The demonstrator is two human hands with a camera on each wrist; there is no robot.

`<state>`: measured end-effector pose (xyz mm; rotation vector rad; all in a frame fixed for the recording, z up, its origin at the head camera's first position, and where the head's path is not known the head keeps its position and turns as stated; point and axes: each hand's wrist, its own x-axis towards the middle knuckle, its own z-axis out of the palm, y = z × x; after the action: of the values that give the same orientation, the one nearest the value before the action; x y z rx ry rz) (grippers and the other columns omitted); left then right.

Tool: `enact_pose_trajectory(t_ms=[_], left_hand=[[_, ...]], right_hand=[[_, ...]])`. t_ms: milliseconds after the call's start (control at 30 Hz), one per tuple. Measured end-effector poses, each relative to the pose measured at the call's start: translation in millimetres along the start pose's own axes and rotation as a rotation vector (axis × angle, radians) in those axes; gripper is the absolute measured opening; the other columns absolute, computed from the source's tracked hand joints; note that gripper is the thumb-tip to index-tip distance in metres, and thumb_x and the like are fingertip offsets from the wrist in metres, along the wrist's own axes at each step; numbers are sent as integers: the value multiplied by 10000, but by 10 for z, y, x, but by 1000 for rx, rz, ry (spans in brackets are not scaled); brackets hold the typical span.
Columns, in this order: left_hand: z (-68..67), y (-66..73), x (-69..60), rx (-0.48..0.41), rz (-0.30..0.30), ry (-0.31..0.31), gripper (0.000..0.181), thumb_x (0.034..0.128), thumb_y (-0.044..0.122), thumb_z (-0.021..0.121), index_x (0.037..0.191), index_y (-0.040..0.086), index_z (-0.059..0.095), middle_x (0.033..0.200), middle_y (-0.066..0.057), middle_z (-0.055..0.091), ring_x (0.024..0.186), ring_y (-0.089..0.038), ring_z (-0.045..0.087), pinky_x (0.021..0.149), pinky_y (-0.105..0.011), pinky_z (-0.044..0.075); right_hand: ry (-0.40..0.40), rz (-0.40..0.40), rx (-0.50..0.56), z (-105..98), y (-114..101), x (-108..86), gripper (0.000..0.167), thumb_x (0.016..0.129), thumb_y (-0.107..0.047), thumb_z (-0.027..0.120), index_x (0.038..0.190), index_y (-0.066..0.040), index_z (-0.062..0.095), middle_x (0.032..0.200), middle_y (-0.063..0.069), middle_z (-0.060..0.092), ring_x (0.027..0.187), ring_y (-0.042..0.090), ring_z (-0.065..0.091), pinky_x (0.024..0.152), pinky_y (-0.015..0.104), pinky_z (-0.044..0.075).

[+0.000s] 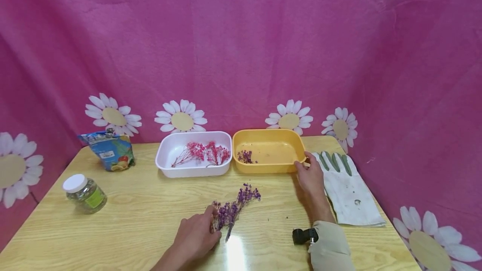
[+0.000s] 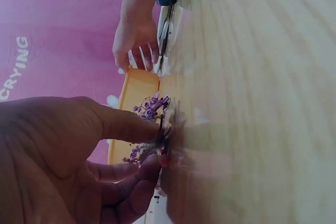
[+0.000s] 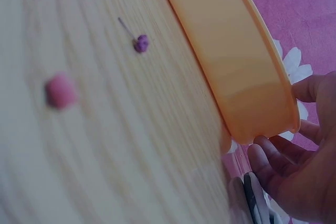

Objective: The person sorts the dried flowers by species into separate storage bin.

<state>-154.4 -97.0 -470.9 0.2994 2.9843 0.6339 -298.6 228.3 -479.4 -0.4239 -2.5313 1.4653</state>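
Observation:
Purple dried flowers [image 1: 246, 195] lie on the table in front of the two basins. At their left end, my left hand [image 1: 196, 233] pinches a sprig between thumb and fingers, low against the tabletop; the left wrist view shows dark stems [image 2: 164, 135] there, partly blurred. My right hand [image 1: 311, 179] holds the near right corner of the yellow basin [image 1: 271, 168], thumb at the rim and fingers against the outer wall, as the right wrist view shows. Inside that basin is a small bunch of purple flowers [image 1: 245, 157] at the left end.
Left of the yellow basin stands a white basin [image 1: 196, 172] with pink dried flowers [image 1: 216, 154]. A blue bag [image 1: 113, 152] and a white-lidded jar [image 1: 88, 195] are at the left. White gloves [image 1: 350, 195] lie at the right edge. Small bits [image 3: 140, 43] are scattered on the wood.

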Motion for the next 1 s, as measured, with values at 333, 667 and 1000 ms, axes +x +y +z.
enact_pose_trajectory(t_ms=[333,667,1000], left_hand=[[-16,-49,32,-86,-61,56,463,701,129,644,1157,90,579,672,103,550,576,-102,488,593,-317,444],[-48,-80,54,25,-35,90,104,636,163,647,720,215,614,619,94,546,585,-105,494,594,-347,405],[-103,-107,165,-101,-86,117,257,721,204,707,959,110,725,699,36,649,550,-93,501,550,-279,427]], right_hand=[[3,-10,4,0,7,1,566,964,-261,531,1467,-78,346,1392,204,458,1185,346,528,1047,474,409],[8,9,-23,-2,-22,-1,572,961,-285,530,1469,-94,350,1383,194,468,1169,330,534,1027,466,426],[19,6,-8,-1,-2,9,558,959,-270,537,1458,-92,362,1356,190,500,1171,323,538,1004,440,451]])
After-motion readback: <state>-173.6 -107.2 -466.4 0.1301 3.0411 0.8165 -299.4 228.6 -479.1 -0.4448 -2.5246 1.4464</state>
